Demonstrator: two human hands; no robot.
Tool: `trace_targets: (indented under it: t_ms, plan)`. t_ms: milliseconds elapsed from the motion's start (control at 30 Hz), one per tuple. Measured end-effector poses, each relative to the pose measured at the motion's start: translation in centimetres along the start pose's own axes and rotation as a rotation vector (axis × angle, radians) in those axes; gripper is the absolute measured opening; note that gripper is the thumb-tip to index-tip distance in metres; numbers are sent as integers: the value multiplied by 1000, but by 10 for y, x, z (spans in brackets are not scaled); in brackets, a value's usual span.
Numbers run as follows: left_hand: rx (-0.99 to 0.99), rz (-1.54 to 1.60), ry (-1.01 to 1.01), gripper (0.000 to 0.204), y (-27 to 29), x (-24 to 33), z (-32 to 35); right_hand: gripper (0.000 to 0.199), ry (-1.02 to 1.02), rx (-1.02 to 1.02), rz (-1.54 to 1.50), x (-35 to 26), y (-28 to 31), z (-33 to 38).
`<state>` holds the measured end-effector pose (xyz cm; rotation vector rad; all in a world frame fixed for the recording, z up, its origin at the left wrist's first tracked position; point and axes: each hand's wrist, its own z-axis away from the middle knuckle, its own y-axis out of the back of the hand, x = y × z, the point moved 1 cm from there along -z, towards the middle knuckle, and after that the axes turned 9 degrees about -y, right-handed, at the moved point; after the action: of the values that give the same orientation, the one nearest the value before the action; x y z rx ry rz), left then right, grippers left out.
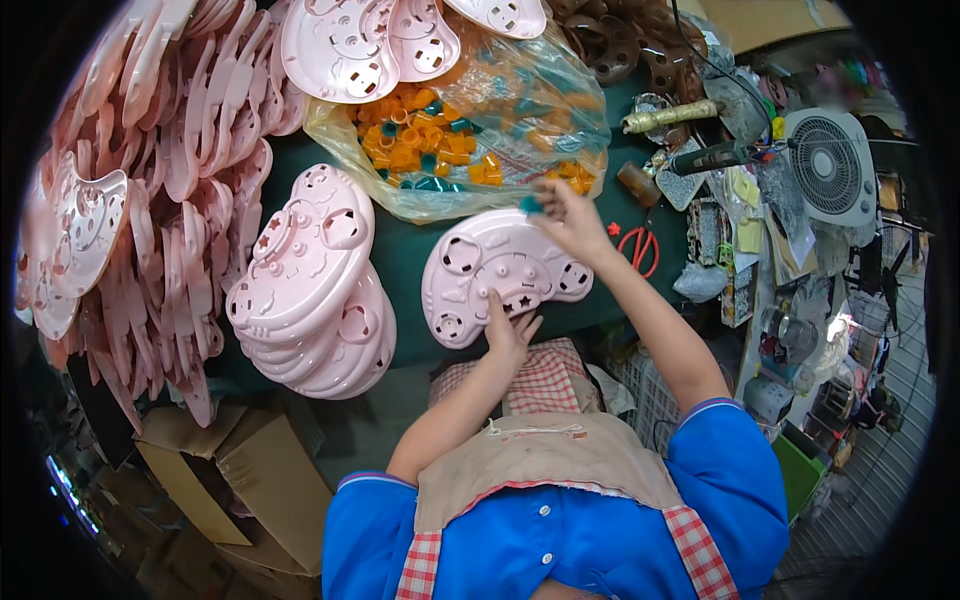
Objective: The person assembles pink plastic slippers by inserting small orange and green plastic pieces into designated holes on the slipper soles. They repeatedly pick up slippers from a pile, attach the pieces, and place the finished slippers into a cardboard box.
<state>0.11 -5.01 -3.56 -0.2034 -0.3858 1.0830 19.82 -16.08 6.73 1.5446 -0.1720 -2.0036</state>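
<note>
A pink kidney-shaped plastic panel (516, 237) with cut-out holes lies in front of me on the green tabletop. My left hand (510, 338) grips its near edge, the thumb resting on top beside a star-shaped hole. Over the panel's far right edge, my right hand (572, 222) pinches a small teal plastic piece (531, 204). Just beyond it lies a clear plastic bag (400, 203), spread around many loose orange plastic pieces (405, 135) and some teal ones. The fingers of my right hand are slightly blurred.
A stack of pink panels (310, 240) stands left of the panel, and a large heap of them (215, 110) fills the far left. To the right are red-handled scissors (640, 250), a hand tool (712, 157) on a cable and a fan (828, 165). A cardboard box (265, 475) sits lower left.
</note>
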Motion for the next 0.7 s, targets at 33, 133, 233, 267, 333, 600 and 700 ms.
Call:
trace_targets:
  t_ms: [33, 133, 233, 267, 333, 600, 700]
  plan:
    - [-26, -73, 1, 93, -1, 7, -2, 35, 49, -38, 46, -1, -10, 14]
    - [-66, -275, 128, 105, 6, 35, 1, 23, 298, -150, 445, 19, -51, 35]
    - [-349, -724, 272, 90, 25, 86, 3, 27, 386, -191, 452, 50, -85, 29]
    - [-359, -834, 25, 70, 12, 107, 15, 29, 401, -187, 426, 58, -88, 26]
    - [-369, -893, -500, 31, -19, 155, 11, 32, 341, -204, 348, 58, -85, 20]
    - [-151, -1815, -1444, 28, -132, 229, -76, 38, 227, 143, 473, 32, -60, -98]
    - [-165, -1883, -1507, 27, -139, 225, -87, 41, 219, 100, 524, 36, -62, -105]
